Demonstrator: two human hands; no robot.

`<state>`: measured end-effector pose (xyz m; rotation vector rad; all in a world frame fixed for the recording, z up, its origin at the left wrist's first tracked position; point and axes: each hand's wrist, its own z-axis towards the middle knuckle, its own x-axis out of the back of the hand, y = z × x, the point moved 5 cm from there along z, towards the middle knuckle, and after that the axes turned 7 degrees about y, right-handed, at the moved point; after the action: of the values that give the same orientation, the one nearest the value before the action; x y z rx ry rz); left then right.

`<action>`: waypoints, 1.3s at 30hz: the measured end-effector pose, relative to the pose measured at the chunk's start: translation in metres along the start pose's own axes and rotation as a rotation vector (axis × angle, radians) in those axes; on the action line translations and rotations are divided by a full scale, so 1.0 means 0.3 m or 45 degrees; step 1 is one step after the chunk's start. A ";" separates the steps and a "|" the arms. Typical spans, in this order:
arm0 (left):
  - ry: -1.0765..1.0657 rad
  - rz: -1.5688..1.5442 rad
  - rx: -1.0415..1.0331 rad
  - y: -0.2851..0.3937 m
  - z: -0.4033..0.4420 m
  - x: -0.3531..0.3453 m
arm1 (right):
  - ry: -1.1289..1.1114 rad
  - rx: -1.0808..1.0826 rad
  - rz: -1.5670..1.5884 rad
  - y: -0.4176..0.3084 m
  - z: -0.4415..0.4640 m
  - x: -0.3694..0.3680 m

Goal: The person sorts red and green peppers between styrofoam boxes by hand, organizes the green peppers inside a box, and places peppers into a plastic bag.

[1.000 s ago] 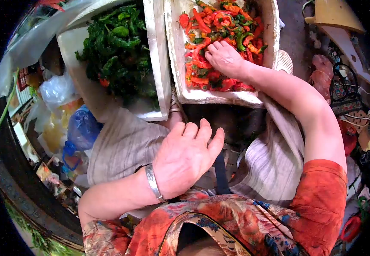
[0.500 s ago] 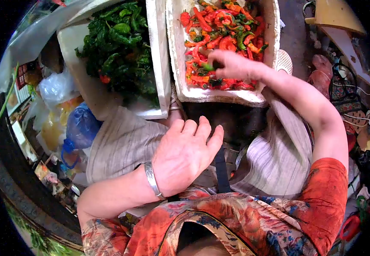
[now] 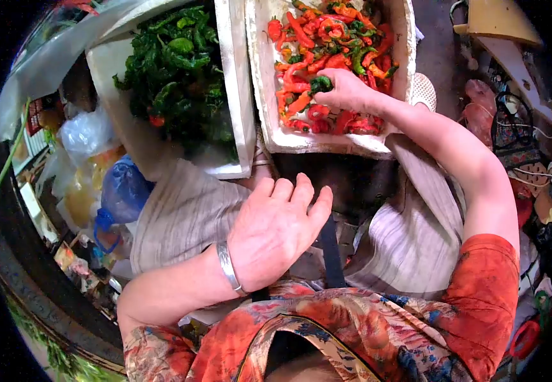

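My right hand is over the lower middle of a white foam box of mostly red peppers. Its thumb and fingers close on a dark green pepper. My left hand, with a silver bracelet at the wrist, hangs above my lap with its fingers apart, holding nothing. To the left, a second white foam box contains green peppers, with one small red piece among them.
Beside the left box lie a blue plastic bag and a clear bag. A beige shoe stands right of the red pepper box. Bags and cords are piled at the right edge. My knees are just below the boxes.
My right hand has gone from resting on the red peppers to pinching a green one, lifted slightly. Some peppers under it have shifted. My left hand has hardly moved.
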<state>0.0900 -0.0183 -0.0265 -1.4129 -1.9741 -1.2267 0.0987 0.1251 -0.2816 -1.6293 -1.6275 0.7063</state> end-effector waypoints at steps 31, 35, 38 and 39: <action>0.027 0.059 -0.021 -0.003 -0.006 0.023 | 0.148 1.091 -1.644 0.014 0.031 -0.220; 0.036 0.061 -0.027 -0.005 0.000 0.027 | 0.142 1.045 -1.603 0.003 0.057 -0.207; 0.057 0.058 -0.024 -0.006 0.001 0.027 | 0.092 0.973 -1.566 0.015 0.054 -0.193; 0.064 0.060 -0.023 -0.008 0.001 0.030 | 0.092 0.974 -1.566 0.016 0.040 -0.190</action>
<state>0.0845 -0.0135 -0.0210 -1.4154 -1.8901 -1.2502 0.0890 0.0701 -0.2986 -0.0033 -1.6260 0.4591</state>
